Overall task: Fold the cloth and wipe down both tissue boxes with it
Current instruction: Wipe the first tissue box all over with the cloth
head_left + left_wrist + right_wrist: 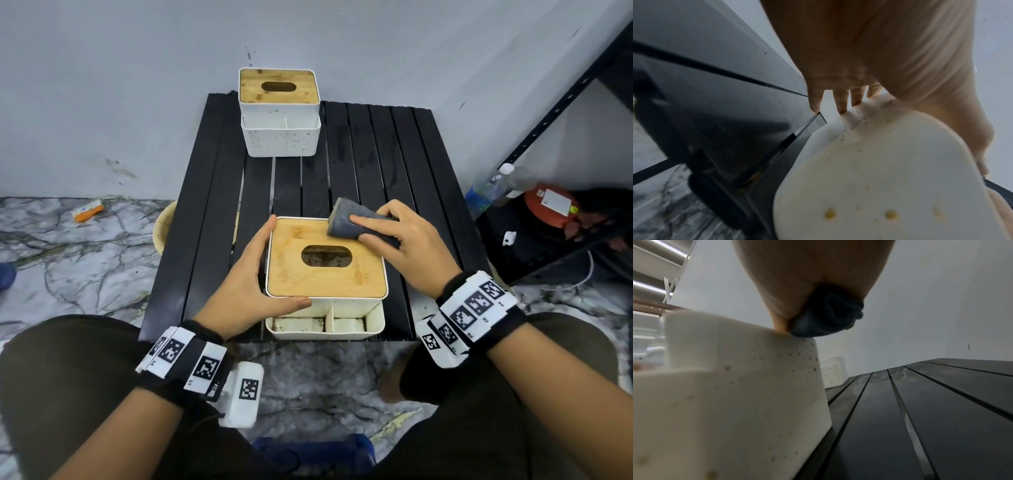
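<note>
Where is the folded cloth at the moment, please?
In the head view, the folded cloth sits on the far right corner of the near tissue box's wooden lid, held there by the right hand.

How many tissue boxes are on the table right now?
2. The near tissue box sits at the table's front edge between both hands; the far tissue box stands at the back edge by the wall.

No legible text anywhere.
</note>
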